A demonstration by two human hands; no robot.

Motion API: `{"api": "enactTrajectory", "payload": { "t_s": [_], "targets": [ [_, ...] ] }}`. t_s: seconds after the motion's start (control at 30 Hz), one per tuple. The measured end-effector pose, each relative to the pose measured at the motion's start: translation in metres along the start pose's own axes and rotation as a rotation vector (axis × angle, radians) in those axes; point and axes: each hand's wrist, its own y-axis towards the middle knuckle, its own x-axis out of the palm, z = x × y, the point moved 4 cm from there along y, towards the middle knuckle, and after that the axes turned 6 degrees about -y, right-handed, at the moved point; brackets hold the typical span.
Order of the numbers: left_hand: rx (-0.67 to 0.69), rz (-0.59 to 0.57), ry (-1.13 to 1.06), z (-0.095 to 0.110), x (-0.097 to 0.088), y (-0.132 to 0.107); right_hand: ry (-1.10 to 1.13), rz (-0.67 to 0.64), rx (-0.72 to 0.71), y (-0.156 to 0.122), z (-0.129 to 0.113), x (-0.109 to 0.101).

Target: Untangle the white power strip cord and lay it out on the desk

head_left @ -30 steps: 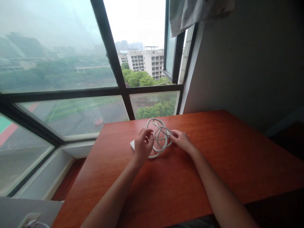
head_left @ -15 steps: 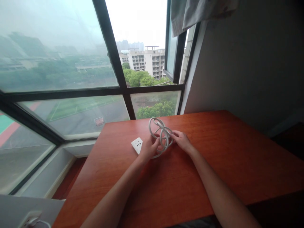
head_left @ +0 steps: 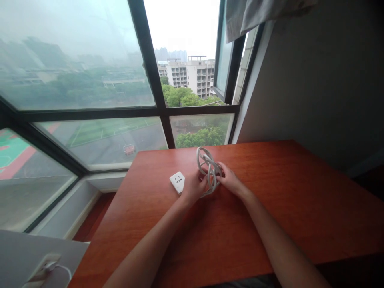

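Note:
A white cable (head_left: 207,165) is gathered into upright loops on the reddish wooden table (head_left: 270,208). My left hand (head_left: 195,187) grips the loops from the left, fingers closed round them. From the right, my right hand (head_left: 229,179) pinches the same bundle, so the loops are squeezed narrow between both hands. A small white square socket block (head_left: 177,182) lies flat on the table just left of my left hand, at the cable's end.
A large window with dark frames (head_left: 156,92) runs along the table's far and left sides. A grey wall (head_left: 315,72) stands at the right. Pale cloth (head_left: 258,14) hangs at top. A wall outlet with a white plug (head_left: 48,267) sits at bottom left.
My left hand moved right off the socket block, uncovering it, and closed on the cable. The loops have been pressed together from a wide coil into a narrow bundle.

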Motion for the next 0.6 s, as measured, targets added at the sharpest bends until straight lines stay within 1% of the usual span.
{"api": "enactTrajectory", "payload": {
  "t_s": [0.13,0.3,0.37,0.47,0.6],
  "targets": [
    [0.034,-0.028,0.073,0.004,0.0,0.0,-0.049,0.041,0.032,-0.002,-0.002,0.009],
    [0.067,-0.032,0.124,0.013,0.0,-0.001,-0.328,0.183,0.059,-0.01,-0.011,0.014],
    [0.066,-0.04,0.157,0.014,0.0,-0.001,-0.411,0.19,0.054,-0.012,-0.016,0.013],
    [0.051,-0.038,0.268,0.015,-0.002,-0.001,-0.447,0.177,0.087,-0.012,-0.019,0.009],
    [0.0,-0.028,0.459,0.014,-0.015,0.003,-0.419,0.199,0.148,-0.011,-0.019,-0.002]
  ]
}}
